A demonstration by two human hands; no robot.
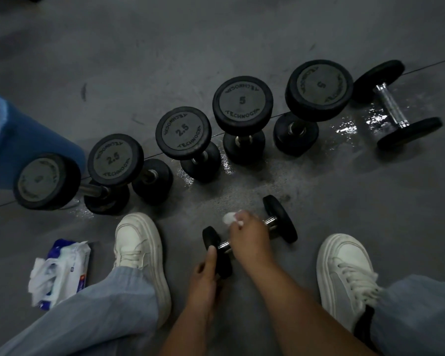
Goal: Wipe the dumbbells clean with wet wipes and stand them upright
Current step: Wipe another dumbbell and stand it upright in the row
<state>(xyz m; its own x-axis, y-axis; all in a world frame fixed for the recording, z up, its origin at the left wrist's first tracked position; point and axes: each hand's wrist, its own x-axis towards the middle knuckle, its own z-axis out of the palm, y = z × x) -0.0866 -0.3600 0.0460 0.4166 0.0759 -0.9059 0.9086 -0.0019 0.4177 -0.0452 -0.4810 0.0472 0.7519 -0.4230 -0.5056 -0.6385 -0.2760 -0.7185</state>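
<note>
Dumbbell cleaning had come down to the small dumbbell [280, 219], which lay on its side on the floor [242, 42] between my left shoe [139, 242] and my right shoe [344, 265]. One head was near me and the other pointed away to the right.

My left grip [206, 273] was curled on the near head, with the thumb laid over its rim to steady it. My right grip [247, 233] was closed round a white wipe [229, 218] bunched over the chrome handle, a tuft of it poking out past my knuckles.

Beyond, a row of five dumbbells [242, 101] stood on end. A larger dumbbell [396, 104] lay on its side at the far right, so I judged two were left to finish.

The risks I saw:
- **Rolling:** the heads were round, so if my left grip slackened while I rubbed, the small dumbbell could roll toward my right shoe.
- **Slipping:** a handle damp from the wipe would be slick. Lifting by it alone could let the weight slip and drop near my feet.
- **Wet floor:** shiny wet patches [350, 127] lay along the row, and a head set down there might skid.
- **Crowded row:** standing this one too close could knock a neighbour over.
- **Awkward reach:** the pack of wipes [62, 271] sat beyond my left shoe, so fetching a fresh one meant letting go.
</note>
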